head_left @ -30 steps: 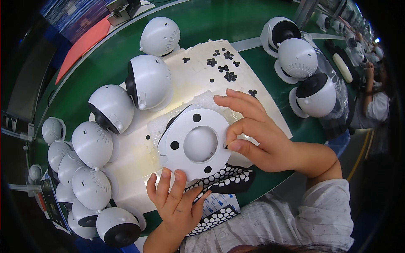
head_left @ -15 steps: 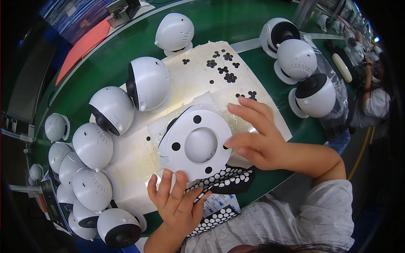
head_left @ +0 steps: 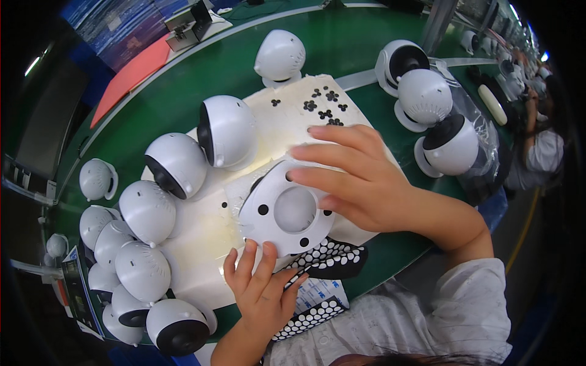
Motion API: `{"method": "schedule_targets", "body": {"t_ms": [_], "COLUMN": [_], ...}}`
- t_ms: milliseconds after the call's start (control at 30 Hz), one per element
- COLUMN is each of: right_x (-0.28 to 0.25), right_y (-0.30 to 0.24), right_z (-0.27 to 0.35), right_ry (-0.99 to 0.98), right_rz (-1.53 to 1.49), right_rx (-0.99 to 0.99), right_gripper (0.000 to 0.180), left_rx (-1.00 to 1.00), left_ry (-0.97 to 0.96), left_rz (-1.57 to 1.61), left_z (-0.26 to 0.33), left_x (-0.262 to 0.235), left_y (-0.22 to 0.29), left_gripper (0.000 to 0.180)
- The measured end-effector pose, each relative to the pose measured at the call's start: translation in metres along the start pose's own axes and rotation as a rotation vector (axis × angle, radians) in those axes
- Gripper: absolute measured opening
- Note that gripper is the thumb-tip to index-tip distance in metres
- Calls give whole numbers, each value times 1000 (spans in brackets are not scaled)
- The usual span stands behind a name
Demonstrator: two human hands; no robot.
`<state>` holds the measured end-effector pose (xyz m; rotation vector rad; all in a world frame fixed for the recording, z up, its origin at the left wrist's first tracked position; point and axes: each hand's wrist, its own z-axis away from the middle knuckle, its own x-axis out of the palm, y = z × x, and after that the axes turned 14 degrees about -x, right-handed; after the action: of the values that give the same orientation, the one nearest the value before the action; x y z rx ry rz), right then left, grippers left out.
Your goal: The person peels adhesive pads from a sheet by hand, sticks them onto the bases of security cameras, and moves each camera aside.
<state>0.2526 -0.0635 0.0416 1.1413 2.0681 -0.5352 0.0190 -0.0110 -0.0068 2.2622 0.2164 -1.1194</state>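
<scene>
A white camera housing lies with its flat ring base (head_left: 252, 218) facing up, on a clear padded wrap. Round black pads sit around the ring's central opening. My right hand (head_left: 360, 183) is over the base's right side, fingers stretched, a fingertip at the upper pad; it covers part of the ring. My left hand (head_left: 259, 290) is at the near edge, two fingertips against the rim. Its thumb and index finger pinch a black sheet with white round spots (head_left: 332, 255), which is bent up beside the base. Another spotted sheet (head_left: 314, 318) lies nearer me.
Several white dome cameras (head_left: 143, 271) crowd the left of the green table (head_left: 342, 43); others (head_left: 425, 94) stand at right by clear plastic. Loose black pads (head_left: 310, 106) are stuck on the cream board (head_left: 201, 268). A red sheet (head_left: 131, 79) lies far left. A person (head_left: 543, 149) sits at right.
My right hand has moved left and away from me, from the base's right-hand pad to the upper one. My left hand stays by the near rim. The whole view has shifted slightly.
</scene>
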Motion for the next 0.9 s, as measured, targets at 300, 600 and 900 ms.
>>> {"method": "schedule_targets", "body": {"t_ms": [300, 600, 900], "right_x": [-22, 43, 158], "right_y": [15, 128, 190], "right_z": [-34, -77, -48], "right_ry": [-113, 172, -1], "right_rz": [-174, 195, 302], "right_rx": [-47, 243, 190], "right_gripper": [30, 7, 7], "left_rx": [73, 82, 49], "left_ry": [-37, -112, -163], "left_rz": [66, 338, 354], "left_z": [4, -5, 0], "left_x": [-7, -5, 0], "left_y": [0, 1, 1], "left_gripper": [22, 27, 30]}}
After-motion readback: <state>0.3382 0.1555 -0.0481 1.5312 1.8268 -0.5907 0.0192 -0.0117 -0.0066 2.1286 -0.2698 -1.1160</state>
